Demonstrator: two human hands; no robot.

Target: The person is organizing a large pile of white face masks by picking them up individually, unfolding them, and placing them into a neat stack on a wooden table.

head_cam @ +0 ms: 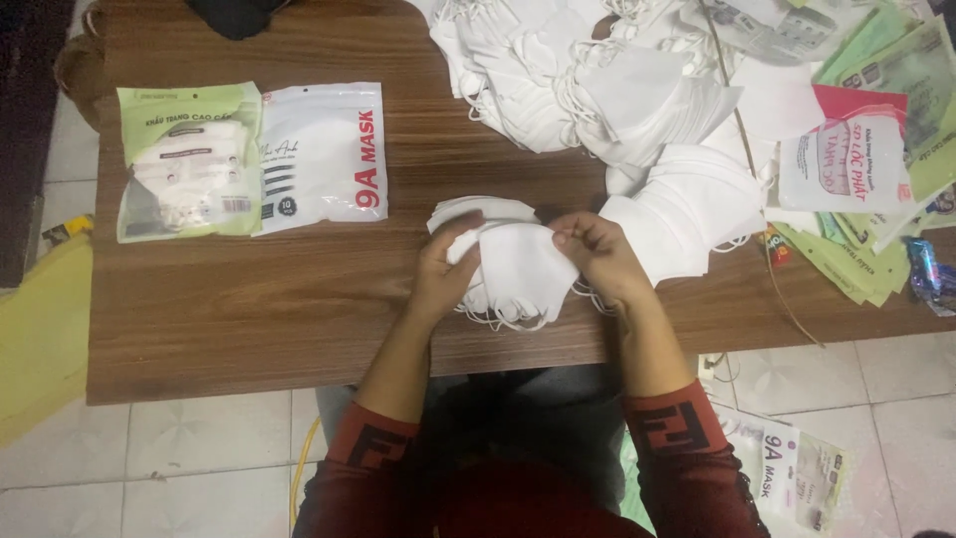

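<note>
Closest to me, my left hand (443, 274) and right hand (597, 254) work together over the near middle of the wooden table (249, 319). Both are closed on a small stack of white face masks (513, 264): the left hand cups it from the side and below, while the right pinches its upper edge between thumb and fingertips. The ear loops hang loose under the stack, toward the table's near edge. I judge this bundle gathered but not yet bagged, since no pouch is at my hands.

Further out on the left lie two filled packets side by side, touching: a green-topped pouch (189, 159) and a white pouch with red lettering (324, 154). I read these as finished work.

Beyond my right hand a large loose heap of white masks (617, 110) spreads across the far right of the table, so much seems left to do. At the far right edge lies a pile of flat empty pouches (876, 149), green and white.
</note>
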